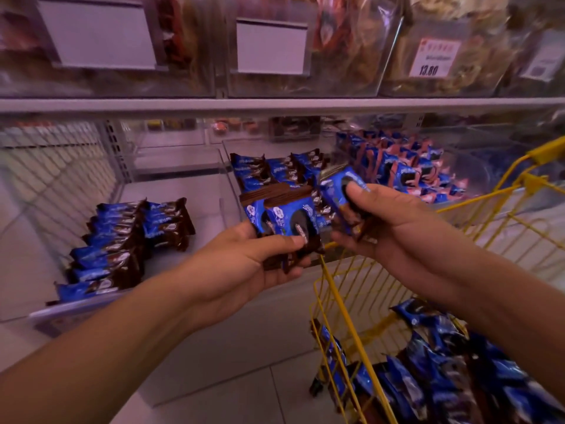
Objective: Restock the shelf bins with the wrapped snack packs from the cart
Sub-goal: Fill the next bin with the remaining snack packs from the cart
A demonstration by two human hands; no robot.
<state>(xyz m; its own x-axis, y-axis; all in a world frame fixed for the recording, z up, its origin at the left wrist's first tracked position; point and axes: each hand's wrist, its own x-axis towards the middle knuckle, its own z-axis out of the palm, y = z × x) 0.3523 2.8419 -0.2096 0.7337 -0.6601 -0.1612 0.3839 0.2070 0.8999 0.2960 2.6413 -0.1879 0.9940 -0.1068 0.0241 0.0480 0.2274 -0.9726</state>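
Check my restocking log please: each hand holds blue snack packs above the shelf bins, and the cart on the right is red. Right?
Not quite. The head view shows the cart is yellow, not red. The rest holds: left hand and right hand each grip blue snack packs above the shelf bins.

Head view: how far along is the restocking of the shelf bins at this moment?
Partly done. Blue-and-brown wrapped snack packs already stand in rows in the clear left shelf bin and the clear middle bin. In hand: the left hand grips a small stack of packs, and the right hand pinches one pack. Left: many packs remain in the yellow wire cart.
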